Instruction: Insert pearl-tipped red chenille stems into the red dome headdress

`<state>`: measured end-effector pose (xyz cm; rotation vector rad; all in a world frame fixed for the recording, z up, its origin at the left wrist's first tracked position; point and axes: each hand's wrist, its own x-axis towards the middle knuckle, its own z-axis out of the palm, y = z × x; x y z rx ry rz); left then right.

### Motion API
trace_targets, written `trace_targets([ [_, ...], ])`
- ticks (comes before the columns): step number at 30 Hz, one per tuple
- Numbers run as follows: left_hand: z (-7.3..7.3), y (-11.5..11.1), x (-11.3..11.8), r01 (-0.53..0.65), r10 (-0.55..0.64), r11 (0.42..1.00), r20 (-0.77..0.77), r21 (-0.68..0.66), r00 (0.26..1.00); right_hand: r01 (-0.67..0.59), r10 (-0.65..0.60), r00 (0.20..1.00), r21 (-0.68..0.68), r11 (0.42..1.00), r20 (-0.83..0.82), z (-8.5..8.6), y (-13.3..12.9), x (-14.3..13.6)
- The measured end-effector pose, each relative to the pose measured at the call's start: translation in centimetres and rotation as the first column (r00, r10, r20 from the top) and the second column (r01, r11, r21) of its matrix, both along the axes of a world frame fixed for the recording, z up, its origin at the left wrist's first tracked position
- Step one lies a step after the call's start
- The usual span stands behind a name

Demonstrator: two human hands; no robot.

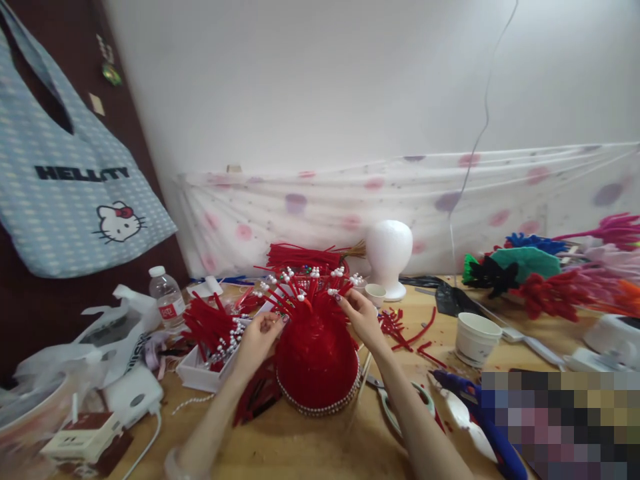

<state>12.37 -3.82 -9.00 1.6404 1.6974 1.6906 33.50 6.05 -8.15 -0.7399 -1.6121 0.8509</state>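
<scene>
A red rounded headpiece (319, 360) stands in front of me, edged below with a string of silvery beads (320, 410). Red fuzzy stems tipped with white pearl beads (289, 275) fan out from its top. At the right side of the fan, my right hand (361, 317) pinches one of these red stems close to its pearl tip. My left hand (261, 337) is at the left side, thumb and fingers closed together beside the stems; whatever lies between them is too small to make out.
A white box (200, 371) with red stems and pearl sprigs is on the left, near a water bottle (167, 298). Scissors (393, 407), a blue glue gun (480, 413) and a paper cup (477, 340) lie to the right. A white foam head (389, 257) stands behind.
</scene>
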Motion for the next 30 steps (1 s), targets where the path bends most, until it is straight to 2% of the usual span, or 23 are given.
trace_targets([
  [4, 0.6, 2.4, -0.8, 0.105, -0.105, 0.994, 0.05, -0.011, 0.993, 0.059, -0.059, 0.998, 0.024, 0.998, -0.013, -0.9, 0.6, 0.4],
  [8, 1.1, 3.9, -0.8, 0.185, -0.184, 0.983, 0.071, -0.004, 0.98, 0.124, -0.123, 0.992, 0.053, 0.991, -0.008, -1.4, 0.7, 0.5],
  [16, 1.6, 4.2, -1.3, 0.22, -0.216, 0.975, 0.079, -0.045, 0.973, 0.169, -0.163, 0.985, 0.112, 0.979, -0.062, -2.0, -0.1, -0.6],
  [21, 0.5, 4.2, -1.5, 0.215, -0.208, 0.976, 0.129, -0.042, 0.97, 0.157, -0.145, 0.985, 0.12, 0.98, -0.098, -2.4, -0.5, -1.1],
  [25, -0.7, 4.2, -1.8, 0.216, -0.207, 0.976, 0.192, -0.026, 0.959, 0.168, -0.153, 0.983, 0.164, 0.972, -0.096, -2.2, -0.8, -1.1],
  [30, -1.4, 4.0, -1.6, 0.215, -0.206, 0.977, 0.27, -0.004, 0.941, 0.187, -0.173, 0.982, 0.231, 0.955, -0.078, -2.0, -1.1, -1.2],
])
